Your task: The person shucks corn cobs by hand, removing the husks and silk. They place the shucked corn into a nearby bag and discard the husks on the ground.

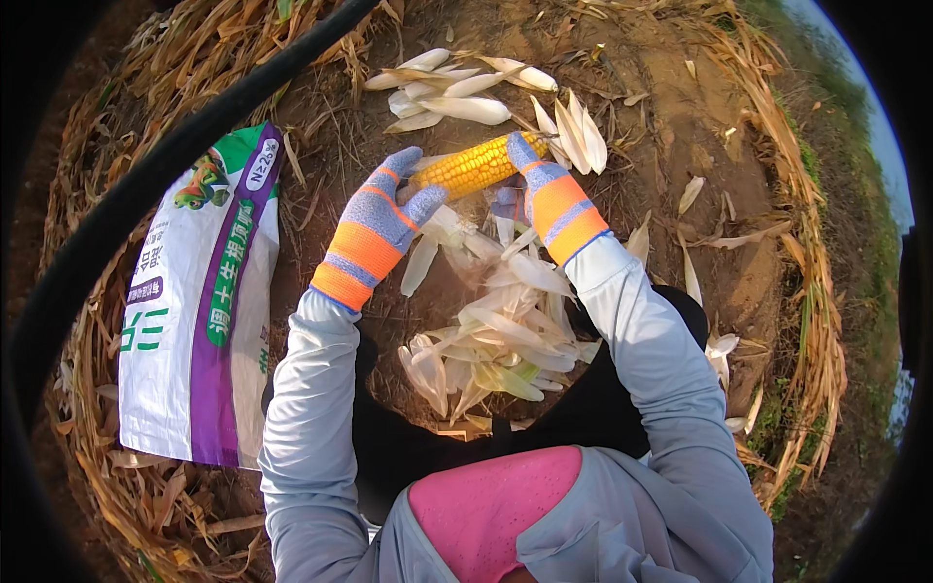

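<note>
Between my gloved hands is a bare ear of yellow corn [470, 167], tilted up to the right, with a bit of pale husk at its left end. My left hand [390, 211] holds that left end, thumb and fingers around it. At the tip end, my right hand [548, 193] grips the ear with its thumb on top; its other fingers are partly hidden below. Both gloves are orange and blue-grey knit. Below the ear, a heap of stripped pale corn husks [510, 321] lies on the ground between my legs.
Several ears in pale husks [455, 91] lie on the soil ahead, with opened husks [579, 135] right of them. A printed white, purple and green woven sack [211, 306] lies at my left. Dry corn stalks [816, 350] ring the spot. A black strap or cable [182, 138] crosses the upper left.
</note>
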A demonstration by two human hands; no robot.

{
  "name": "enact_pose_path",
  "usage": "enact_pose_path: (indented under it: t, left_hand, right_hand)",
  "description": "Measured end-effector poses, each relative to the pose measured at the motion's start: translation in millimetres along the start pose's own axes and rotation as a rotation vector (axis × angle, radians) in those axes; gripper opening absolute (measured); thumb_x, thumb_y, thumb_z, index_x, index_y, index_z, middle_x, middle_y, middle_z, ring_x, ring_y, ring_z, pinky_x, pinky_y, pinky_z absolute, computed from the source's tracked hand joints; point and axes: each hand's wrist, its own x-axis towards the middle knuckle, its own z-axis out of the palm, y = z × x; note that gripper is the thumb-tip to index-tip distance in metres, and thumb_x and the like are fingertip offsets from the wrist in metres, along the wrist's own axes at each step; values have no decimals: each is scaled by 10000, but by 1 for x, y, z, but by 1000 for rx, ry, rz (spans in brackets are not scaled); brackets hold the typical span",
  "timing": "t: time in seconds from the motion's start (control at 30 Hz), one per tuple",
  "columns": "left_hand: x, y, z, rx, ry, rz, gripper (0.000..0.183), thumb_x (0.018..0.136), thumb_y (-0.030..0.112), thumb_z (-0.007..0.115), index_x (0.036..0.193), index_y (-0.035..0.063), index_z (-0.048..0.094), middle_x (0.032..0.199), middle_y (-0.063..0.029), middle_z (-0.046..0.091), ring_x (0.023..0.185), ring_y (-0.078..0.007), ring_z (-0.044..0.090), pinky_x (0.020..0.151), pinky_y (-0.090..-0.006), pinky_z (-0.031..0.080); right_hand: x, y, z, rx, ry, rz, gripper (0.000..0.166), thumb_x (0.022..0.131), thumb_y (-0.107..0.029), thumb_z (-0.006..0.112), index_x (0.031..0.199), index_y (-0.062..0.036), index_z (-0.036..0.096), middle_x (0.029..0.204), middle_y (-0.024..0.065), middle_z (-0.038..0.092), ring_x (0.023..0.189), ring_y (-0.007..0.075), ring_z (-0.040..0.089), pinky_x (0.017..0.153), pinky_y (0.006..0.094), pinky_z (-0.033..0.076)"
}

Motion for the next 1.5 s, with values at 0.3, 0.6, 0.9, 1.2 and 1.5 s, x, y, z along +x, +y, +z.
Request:
enact_pose_path:
  t: [0.3,0.6,0.9,1.2,1.5]
  left_hand:
    - [6,3,3,-72,-70,-206,428,761,256,640,1059,-27,518,829,-129,620,738,-167,601,656,-273,468]
    - [7,-2,-4,-382,2,-288,404,801,259,600,1048,-50,515,830,-88,603,674,-121,581,610,-228,461]
    - [5,1,5,-380,-44,-226,393,828,286,563,1035,-45,520,817,-91,599,663,-120,574,613,-229,461]
    - [2,4,-14,-530,-82,-382,559,837,514,421,872,-30,546,659,-93,574,548,-179,576,510,-284,478]
    - [-1,0,-28,-533,38,-382,532,833,503,440,876,-17,547,664,-96,576,529,-188,572,494,-287,477]
  right_hand:
    - [-8,1,11,-54,-199,5,358,795,-343,586,981,-40,540,791,25,543,578,116,514,496,237,437]
    - [-17,11,10,-1122,-302,-222,316,784,-277,599,933,0,560,721,75,568,567,137,519,541,274,439]
    - [-18,15,27,-492,-392,-223,292,793,-275,595,971,-44,590,755,46,615,614,109,563,564,251,453]
    - [-16,14,4,-1791,-379,-235,316,784,-276,522,1032,-85,557,885,168,594,815,289,569,711,354,444]
    - [-37,-5,-9,-1696,-550,-399,346,809,-317,514,1058,-79,548,950,168,593,893,316,554,766,363,429]
